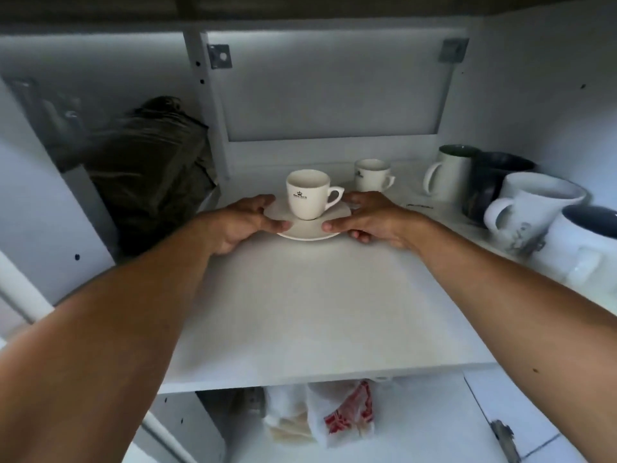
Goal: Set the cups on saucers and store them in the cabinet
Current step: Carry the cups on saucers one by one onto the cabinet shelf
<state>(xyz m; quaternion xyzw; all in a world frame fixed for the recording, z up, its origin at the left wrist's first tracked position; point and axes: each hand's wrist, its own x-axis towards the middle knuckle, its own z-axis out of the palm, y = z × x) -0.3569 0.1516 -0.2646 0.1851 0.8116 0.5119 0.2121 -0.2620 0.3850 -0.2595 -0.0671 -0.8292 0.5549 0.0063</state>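
Observation:
A small white cup with a dark crest stands upright on a white saucer, handle to the right, on the white cabinet shelf. My left hand grips the saucer's left rim, thumb on top. My right hand grips its right rim the same way. The saucer's underside sits at shelf level; whether it touches the shelf is unclear. A second matching cup stands behind my right hand; whatever is beneath it is hidden.
Several larger mugs crowd the shelf's right side. A dark crumpled bag fills the back left. Below the shelf lies a white and red plastic bag. The cabinet's back wall is close behind the cups.

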